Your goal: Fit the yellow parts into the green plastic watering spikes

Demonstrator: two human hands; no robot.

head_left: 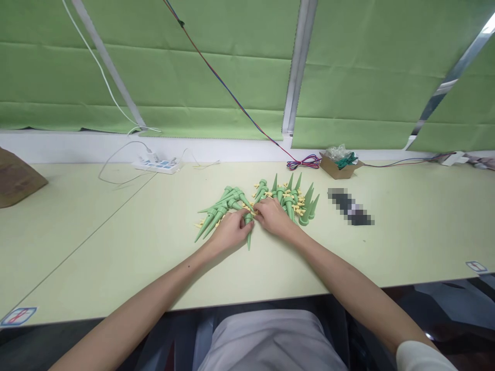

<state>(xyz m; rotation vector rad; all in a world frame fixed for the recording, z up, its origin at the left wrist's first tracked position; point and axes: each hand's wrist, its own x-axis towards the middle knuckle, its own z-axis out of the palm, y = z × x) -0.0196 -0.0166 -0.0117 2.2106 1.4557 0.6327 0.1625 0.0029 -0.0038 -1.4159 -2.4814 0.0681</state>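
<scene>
Between my hands is a green plant watering spike [249, 238], its point toward me. My left hand [231, 228] is closed around the wide upper end of this spike. Fingers of my right hand [274, 214] pinch together at the same end, on what looks like a small yellow valve [254, 212], mostly hidden by the fingertips. To the left lies a pile of green spikes [216, 216], some with yellow pieces showing. On the right are several more spikes [289, 203], mixed with yellow valves [299, 210]; a few of them stand point up.
A small cardboard box [337, 170] with plastic bags stands at the back right, beside a coiled red-blue wire [305, 163]. A blurred dark object [350, 207] lies right of the spikes. At the back left sit a power strip [158, 165] and a brown object [19, 180].
</scene>
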